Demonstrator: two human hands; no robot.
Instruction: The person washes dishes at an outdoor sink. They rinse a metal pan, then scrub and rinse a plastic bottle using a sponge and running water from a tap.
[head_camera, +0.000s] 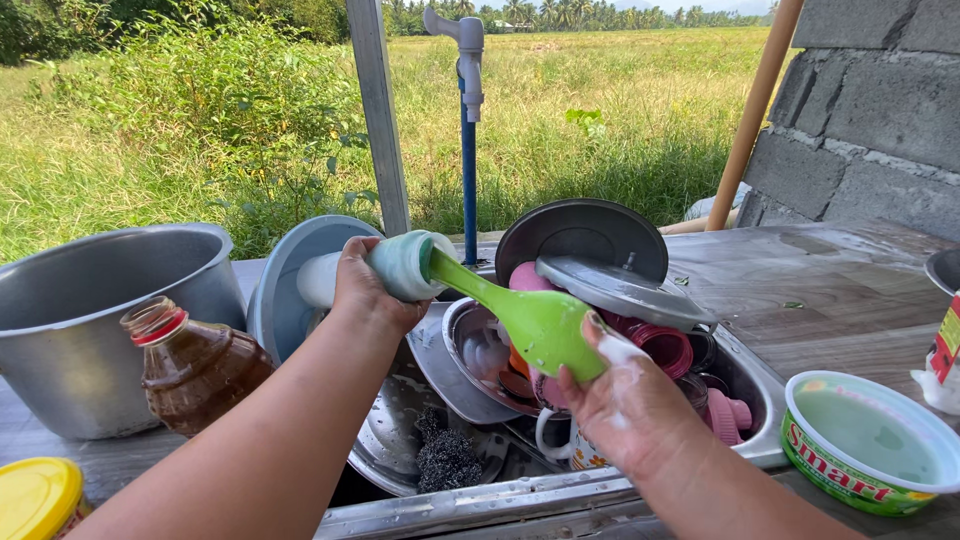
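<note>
At the near edge of the wet grey counter (830, 290), a yellow lid (36, 495) sits at the left corner and a green tub of dish paste (866, 442) at the right. Between them a steel sink (560, 495) is heaped with dishes, a dark wire scourer (446, 458) lying in its front. Above the heap the right hand (625, 400), soapy, has its grip closed round the bowl end of a green plastic ladle (515, 310). The left hand (368, 285) has its grip closed on a pale sponge (400, 265) wrapped about the ladle's handle. A brown sauce bottle (195, 365) and a large aluminium pot (95, 320) stand left of the sink; a grey pot lid (600, 265) tops the pile. Behind rise a blue water pipe with a tap (468, 150), a block wall (870, 110) at right, and sunlit grass beyond.
</note>
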